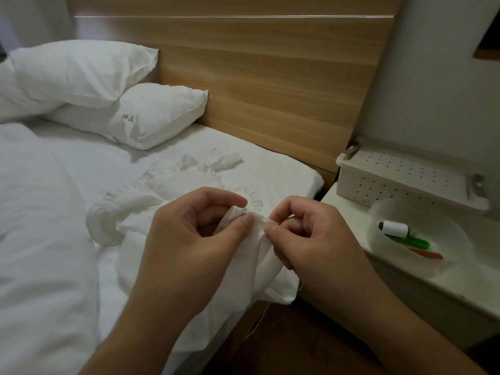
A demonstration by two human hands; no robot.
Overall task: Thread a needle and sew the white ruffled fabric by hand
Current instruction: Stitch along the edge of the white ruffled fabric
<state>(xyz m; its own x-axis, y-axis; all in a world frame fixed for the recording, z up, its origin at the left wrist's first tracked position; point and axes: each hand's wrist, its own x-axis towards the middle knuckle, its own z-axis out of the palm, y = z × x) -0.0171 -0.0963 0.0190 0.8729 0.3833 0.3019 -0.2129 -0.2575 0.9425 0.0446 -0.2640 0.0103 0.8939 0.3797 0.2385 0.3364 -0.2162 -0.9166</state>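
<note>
Looking down from the head camera, the white ruffled fabric [173,190] was seen spread over the right edge of the bed [284,171], its near folds lifted between both hands and hanging past the mattress side. A fold of it was pinched by the left hand [189,239] between thumb and curled forefinger. Just beside it, the same fold was pinched by the right hand [311,239], thumb against forefinger, at a spot where a short glint that may be the needle [261,218] was faintly visible; it was too small to be told for certain. A thin thread [259,320] was seen trailing down below the fabric. Two white pillows [113,98] were stacked at the wooden headboard [270,77]. On the bedside table [460,293], a clear bowl [422,239] held a white spool [396,228] with green and orange items, beside a perforated box [405,177].
</note>
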